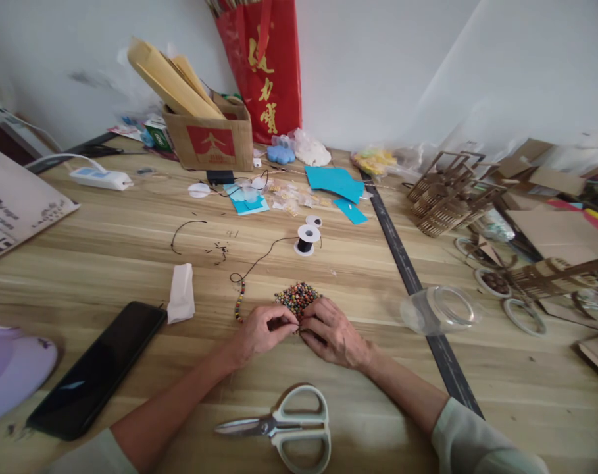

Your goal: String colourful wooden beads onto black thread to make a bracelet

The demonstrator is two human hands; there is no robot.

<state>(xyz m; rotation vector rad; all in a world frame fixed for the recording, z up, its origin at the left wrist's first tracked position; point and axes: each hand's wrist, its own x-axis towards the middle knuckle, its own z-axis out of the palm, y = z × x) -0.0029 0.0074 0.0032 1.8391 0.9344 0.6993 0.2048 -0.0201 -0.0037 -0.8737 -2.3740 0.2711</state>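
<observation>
My left hand (260,332) and my right hand (332,333) rest on the wooden table (106,263), fingertips meeting in a pinch just below a small heap of coloured beads (297,297). A black cord (259,260) runs from a white spool (306,239) to a short strung row of beads (239,304) beside my left hand. My left fingers pinch the cord's end. My right fingers are closed on something too small to name, likely a bead.
Scissors (289,428) lie near the front edge. A black phone (99,368) and folded tissue (181,293) lie at the left. A clear plastic cup (439,309) lies on its side at right. Cardboard box (212,138), red bag (266,66), blue paper (335,181) and wooden models (451,191) stand behind.
</observation>
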